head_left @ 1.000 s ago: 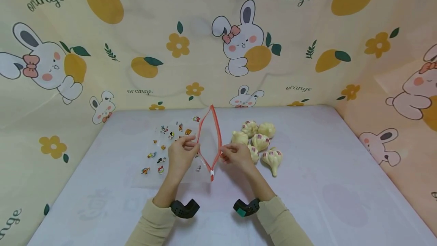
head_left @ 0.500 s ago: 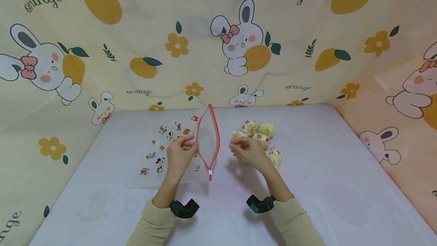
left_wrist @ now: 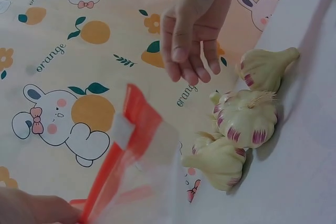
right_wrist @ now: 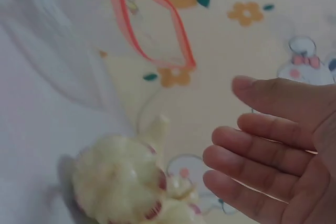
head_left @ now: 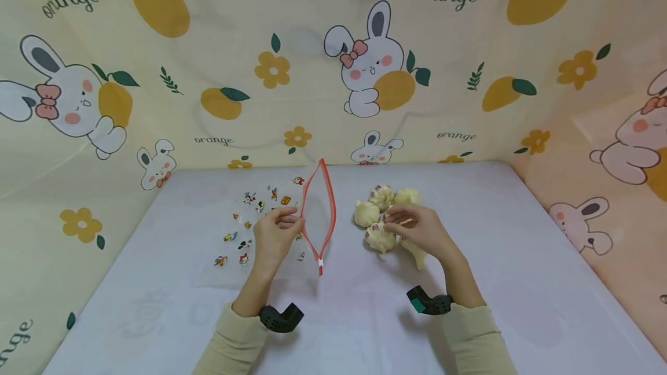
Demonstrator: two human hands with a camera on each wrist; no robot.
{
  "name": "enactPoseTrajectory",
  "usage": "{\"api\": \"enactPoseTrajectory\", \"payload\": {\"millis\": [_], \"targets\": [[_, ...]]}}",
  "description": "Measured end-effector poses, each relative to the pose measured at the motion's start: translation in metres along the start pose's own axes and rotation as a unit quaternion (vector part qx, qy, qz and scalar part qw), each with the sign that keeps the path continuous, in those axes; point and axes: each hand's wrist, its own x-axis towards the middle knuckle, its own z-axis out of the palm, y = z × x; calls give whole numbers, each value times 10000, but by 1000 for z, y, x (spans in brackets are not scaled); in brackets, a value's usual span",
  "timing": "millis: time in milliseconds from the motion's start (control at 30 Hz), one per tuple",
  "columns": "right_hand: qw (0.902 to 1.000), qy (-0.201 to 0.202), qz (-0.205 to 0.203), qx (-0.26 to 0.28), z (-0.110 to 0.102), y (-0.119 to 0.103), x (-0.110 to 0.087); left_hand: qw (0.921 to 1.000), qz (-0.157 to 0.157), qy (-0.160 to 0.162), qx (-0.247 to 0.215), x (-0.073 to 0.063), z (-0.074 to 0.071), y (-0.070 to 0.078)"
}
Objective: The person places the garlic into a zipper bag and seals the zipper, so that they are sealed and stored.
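Note:
With thumb and fingers my left hand [head_left: 275, 237] pinches the near-left side of the mouth of a clear zip bag [head_left: 332, 213]. The bag has cartoon prints and a red zip edge, its mouth spread into a pointed oval with a white slider [left_wrist: 123, 129] at the near end. Over a group of garlic bulbs [head_left: 380, 239] hovers my right hand [head_left: 424, 229], holding nothing. In the right wrist view its fingers [right_wrist: 252, 156] are loosely extended, beside a garlic bulb [right_wrist: 118, 179]. The hand covers part of the group in the head view.
The white-covered table [head_left: 521, 282] carries the bag on the left and the bulbs right of centre. A printed fabric backdrop [head_left: 312, 62] rises behind the table and along both sides. A black wrist camera [head_left: 428, 301] sits on my right wrist, another [head_left: 281, 318] on my left.
My right hand has let go of the bag's right edge and moved right, over the garlic bulbs. My left hand keeps its grip on the bag, whose mouth stays spread.

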Motion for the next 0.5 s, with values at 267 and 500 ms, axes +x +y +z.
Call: {"api": "enactPoseTrajectory", "payload": {"millis": [267,500], "targets": [[9999,-24,-110,-17,-24,19,-7,9999,-71,-55,-144,1,0,0],[9998,-26,-216,-49,-39,33,-12,9998,-106,-29,-186,0,-1,2]]}}
